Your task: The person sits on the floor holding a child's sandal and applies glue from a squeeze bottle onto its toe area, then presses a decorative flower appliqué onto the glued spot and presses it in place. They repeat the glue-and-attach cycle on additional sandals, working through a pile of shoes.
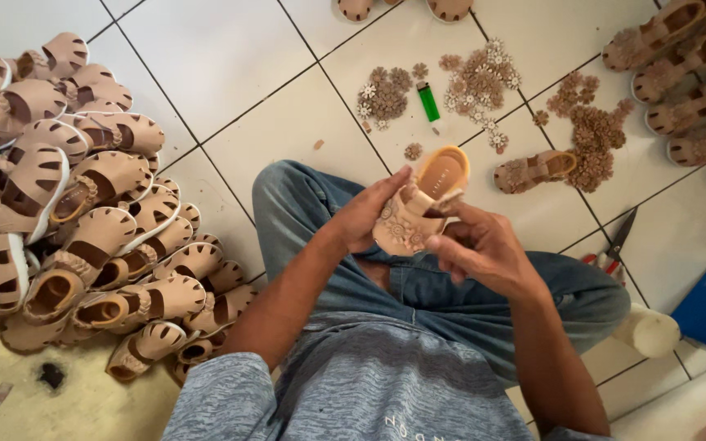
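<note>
Both hands, the left hand and right hand, are gripping a small tan sandal over the lap, beside a heaped sandal pile lying on the tiled floor.

The small sandal in the centre of the frame is beige-pink, with an orange-tan insole and pale flower decorations on its front. The pile of sandals at the left has the same beige-pink colour, with white soles and brown inner parts. The lighter at the upper centre is bright green. The loose flowers at the upper right are brown and cream. The floor tiles are white with dark lines. The jeans are blue, the shirt is grey-blue mottled.
</note>
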